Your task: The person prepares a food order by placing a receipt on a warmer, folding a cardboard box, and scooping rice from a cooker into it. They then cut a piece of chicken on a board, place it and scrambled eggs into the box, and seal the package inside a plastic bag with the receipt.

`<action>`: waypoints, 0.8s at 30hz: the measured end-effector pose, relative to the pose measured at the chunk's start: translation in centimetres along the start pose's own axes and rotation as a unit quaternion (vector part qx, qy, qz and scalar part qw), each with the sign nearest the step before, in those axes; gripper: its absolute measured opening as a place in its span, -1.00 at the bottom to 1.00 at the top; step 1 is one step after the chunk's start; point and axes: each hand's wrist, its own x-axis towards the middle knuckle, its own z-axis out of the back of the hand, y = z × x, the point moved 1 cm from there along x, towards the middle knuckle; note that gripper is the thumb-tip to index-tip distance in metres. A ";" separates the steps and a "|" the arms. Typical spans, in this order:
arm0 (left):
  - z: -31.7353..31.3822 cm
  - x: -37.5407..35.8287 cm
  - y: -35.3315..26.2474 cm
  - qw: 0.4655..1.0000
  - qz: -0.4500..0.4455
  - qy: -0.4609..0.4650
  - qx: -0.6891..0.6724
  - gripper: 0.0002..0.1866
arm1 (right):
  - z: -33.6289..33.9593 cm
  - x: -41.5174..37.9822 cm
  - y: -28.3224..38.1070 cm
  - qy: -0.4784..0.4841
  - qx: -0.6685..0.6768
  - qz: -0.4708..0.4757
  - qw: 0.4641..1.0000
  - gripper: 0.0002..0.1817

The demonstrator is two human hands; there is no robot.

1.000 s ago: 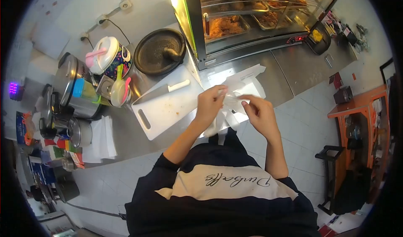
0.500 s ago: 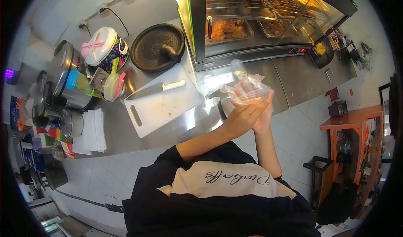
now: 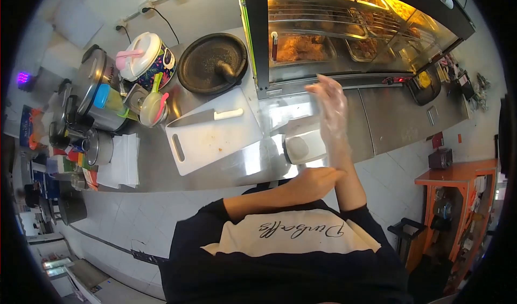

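My right hand (image 3: 331,107) is raised above the counter in a clear plastic glove (image 3: 337,134), its fingers apart and holding nothing. My left hand (image 3: 320,180) is bare and closed at the right wrist, pinching the glove's cuff. Below and left of the gloved hand, a pale rounded mound (image 3: 298,148) sits in a paper-lined container (image 3: 288,157) on the counter, partly hidden by the right forearm. A white cutting board (image 3: 199,153) with a knife (image 3: 218,115) across its top lies further left.
A glass display warmer (image 3: 323,72) with trays of fried food stands behind the steel counter (image 3: 253,169). A stone mortar (image 3: 210,61), a patterned rice container (image 3: 153,69), strainers (image 3: 152,109) and white paper sheets (image 3: 121,161) are on the left. An orange shelf (image 3: 458,174) stands at right.
My right hand has gone further into the plastic glove and stretched up and forward. My left hand has slid down from its fingers to the wrist. The container beneath is now more visible.
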 end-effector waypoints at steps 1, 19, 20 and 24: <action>0.0 -0.3 0.7 0.998 0.034 -0.037 -0.026 -0.68 | -1.1 1.2 0.4 0.002 -0.073 0.051 0.996 -0.62; -1.2 -4.6 6.2 0.926 0.351 -0.132 -0.036 -0.77 | 3.1 11.5 -1.3 -0.093 -0.322 0.187 0.924 -0.83; -1.5 -5.6 7.2 0.928 0.342 -0.146 -0.017 -0.78 | 4.2 11.9 -1.5 -0.107 -0.275 0.197 0.935 -0.81; -1.6 -7.5 9.1 0.896 0.388 -0.209 -0.043 -0.81 | 9.1 13.2 -1.4 -0.207 -0.397 0.269 0.853 -0.79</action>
